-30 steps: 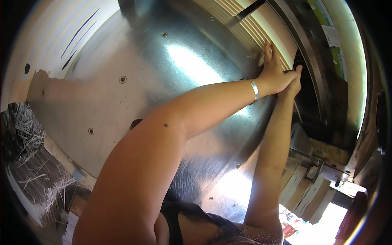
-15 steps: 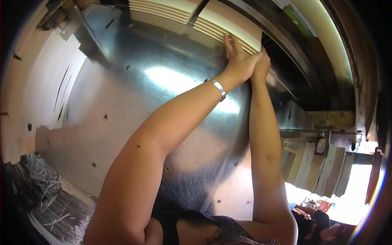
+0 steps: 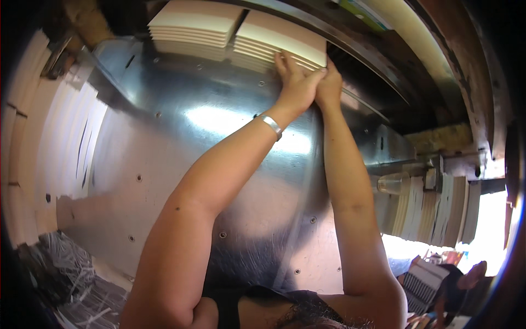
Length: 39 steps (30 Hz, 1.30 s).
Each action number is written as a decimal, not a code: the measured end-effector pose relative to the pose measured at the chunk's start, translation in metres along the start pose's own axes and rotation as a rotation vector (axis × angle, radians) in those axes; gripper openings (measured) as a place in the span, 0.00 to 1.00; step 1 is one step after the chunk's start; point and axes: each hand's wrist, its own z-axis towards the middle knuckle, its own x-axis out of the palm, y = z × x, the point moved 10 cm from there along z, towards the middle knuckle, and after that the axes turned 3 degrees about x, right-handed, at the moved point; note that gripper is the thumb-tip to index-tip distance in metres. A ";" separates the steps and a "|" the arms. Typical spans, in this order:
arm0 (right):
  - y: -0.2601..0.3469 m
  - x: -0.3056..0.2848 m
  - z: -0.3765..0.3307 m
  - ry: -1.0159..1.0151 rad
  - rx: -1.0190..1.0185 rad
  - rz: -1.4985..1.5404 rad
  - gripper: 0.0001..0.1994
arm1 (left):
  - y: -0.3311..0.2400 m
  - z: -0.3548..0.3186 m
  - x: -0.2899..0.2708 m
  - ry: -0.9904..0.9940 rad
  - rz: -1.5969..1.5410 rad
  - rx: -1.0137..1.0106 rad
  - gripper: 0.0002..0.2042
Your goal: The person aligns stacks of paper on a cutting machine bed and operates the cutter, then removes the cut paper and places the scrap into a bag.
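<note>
Two stacks of pale paper blocks, layered like unbound books, lie at the far side of the metal table: a left stack (image 3: 194, 19) and a right stack (image 3: 282, 34), with a narrow dark gap between them. My left hand (image 3: 297, 85) presses on the near edge of the right stack, fingers spread upward and thumb toward its right corner. Beside it, my right hand (image 3: 330, 86) rests flat along that stack's right side, its fingers partly hidden. The two hands touch at the corner. A silver bracelet (image 3: 271, 126) circles my left wrist.
The shiny metal table (image 3: 164, 181) has small round holes. A dark machine beam (image 3: 367, 49) runs beyond the stacks. More paper stacks stand at the left (image 3: 60, 137) and right (image 3: 433, 211). Shredded paper strips (image 3: 74, 268) lie lower left. Another person (image 3: 452, 279) is at the lower right.
The view has shifted, so stacks and hands appear a little lower and farther left. My hands keep the same contact with the right stack. The person at lower right now shows beside a light striped object.
</note>
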 end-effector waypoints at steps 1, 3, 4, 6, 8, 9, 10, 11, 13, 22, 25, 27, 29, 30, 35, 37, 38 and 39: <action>0.001 -0.009 -0.002 -0.018 -0.061 -0.001 0.41 | 0.005 0.001 0.008 0.014 0.070 -0.003 0.60; -0.022 -0.008 -0.013 0.085 0.084 0.020 0.49 | 0.027 0.003 0.014 0.045 0.296 -0.076 0.55; -0.004 -0.002 -0.035 0.113 0.104 -0.093 0.51 | 0.033 0.004 -0.005 -0.014 0.402 -0.100 0.51; 0.034 0.001 -0.070 0.154 0.088 -0.007 0.50 | 0.046 0.019 -0.032 -0.012 0.093 -0.014 0.43; 0.028 -0.009 -0.101 0.204 0.005 0.011 0.52 | 0.060 0.026 -0.028 0.047 -0.093 -0.036 0.41; 0.021 -0.018 -0.124 0.221 -0.086 -0.050 0.56 | 0.061 0.024 -0.016 0.091 -0.112 -0.087 0.42; 0.028 -0.021 -0.147 0.335 -0.015 -0.098 0.59 | 0.056 0.025 -0.018 0.118 -0.124 -0.127 0.44; 0.038 -0.028 -0.166 0.383 -0.083 -0.190 0.59 | 0.046 0.023 -0.014 0.067 -0.076 -0.108 0.44; 0.053 -0.045 -0.189 0.428 -0.061 -0.258 0.57 | 0.042 0.018 -0.011 0.027 -0.021 -0.087 0.44; 0.062 -0.030 -0.191 0.389 -0.051 -0.215 0.50 | 0.073 0.032 -0.034 0.069 0.064 -0.153 0.49; 0.053 -0.041 -0.191 0.353 -0.068 -0.367 0.49 | 0.050 0.015 -0.009 0.042 0.144 -0.112 0.51; 0.054 -0.044 -0.190 0.355 -0.070 -0.406 0.49 | 0.033 0.010 -0.007 0.052 0.266 -0.125 0.51; 0.072 -0.030 -0.192 0.384 -0.120 -0.371 0.49 | 0.043 0.021 -0.036 -0.021 0.032 -0.127 0.51; 0.079 -0.020 -0.188 0.381 -0.160 -0.336 0.48 | 0.042 0.022 -0.036 -0.010 0.034 -0.131 0.51; 0.063 -0.032 -0.191 0.330 -0.125 -0.356 0.47 | 0.024 0.014 -0.013 0.032 0.045 -0.029 0.50; 0.049 -0.042 -0.191 0.296 -0.095 -0.343 0.47 | 0.029 0.013 0.008 0.131 0.001 -0.047 0.50; 0.048 -0.048 -0.190 0.298 -0.083 -0.179 0.47 | 0.054 0.022 -0.002 0.128 -0.032 -0.162 0.38; 0.051 -0.044 -0.189 0.269 -0.101 -0.143 0.47 | 0.066 0.026 -0.014 0.148 -0.002 -0.191 0.27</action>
